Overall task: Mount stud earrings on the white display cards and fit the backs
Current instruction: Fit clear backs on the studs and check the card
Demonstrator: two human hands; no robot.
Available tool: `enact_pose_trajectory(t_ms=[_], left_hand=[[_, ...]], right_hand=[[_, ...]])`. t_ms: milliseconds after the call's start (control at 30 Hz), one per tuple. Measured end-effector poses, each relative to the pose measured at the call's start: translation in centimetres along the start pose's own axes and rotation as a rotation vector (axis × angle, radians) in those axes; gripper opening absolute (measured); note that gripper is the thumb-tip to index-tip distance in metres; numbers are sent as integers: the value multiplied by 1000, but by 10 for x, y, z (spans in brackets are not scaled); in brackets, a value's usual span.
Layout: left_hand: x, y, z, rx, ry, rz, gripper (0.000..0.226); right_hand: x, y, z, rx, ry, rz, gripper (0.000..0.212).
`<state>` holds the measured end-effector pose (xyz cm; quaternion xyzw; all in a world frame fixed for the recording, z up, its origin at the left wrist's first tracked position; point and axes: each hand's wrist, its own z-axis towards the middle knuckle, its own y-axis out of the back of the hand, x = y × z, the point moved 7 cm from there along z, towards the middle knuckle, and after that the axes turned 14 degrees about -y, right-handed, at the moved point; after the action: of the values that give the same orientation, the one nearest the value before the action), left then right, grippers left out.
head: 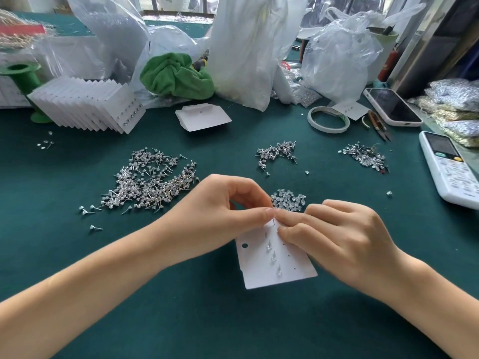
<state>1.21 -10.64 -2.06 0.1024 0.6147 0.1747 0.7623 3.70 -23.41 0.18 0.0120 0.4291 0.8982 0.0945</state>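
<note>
A white display card (pixel 280 273) is held back side up just above the green table, with several stud posts poking through it in a row, some with clear backs on. My left hand (pixel 220 216) pinches the card's top edge. My right hand (pixel 337 234) grips the card from the right, its thumb and fingertip closed at the topmost post; what they hold is hidden. A small heap of clear backs (pixel 289 200) lies just beyond my fingers. A big pile of loose stud earrings (pixel 150 180) lies to the left.
Two smaller stud piles (pixel 277 154) (pixel 364 156) lie farther back. A fanned stack of filled cards (pixel 88 104), blank cards (pixel 202 117), a tape roll (pixel 328 119), a phone (pixel 392 106), a white remote (pixel 451 169), a green cloth (pixel 176 76) and plastic bags (pixel 246 47) crowd the back.
</note>
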Motion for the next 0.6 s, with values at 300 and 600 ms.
enact_pose_trajectory(t_ms=[300,600], left_hand=[[3,0,0,-11,22,-19,4],[3,-1,-1,-12,19,-15,4]], right_hand=[[-2,-1,0,-10,1,3,32],[1,1,-1,-32,33,-27,29]])
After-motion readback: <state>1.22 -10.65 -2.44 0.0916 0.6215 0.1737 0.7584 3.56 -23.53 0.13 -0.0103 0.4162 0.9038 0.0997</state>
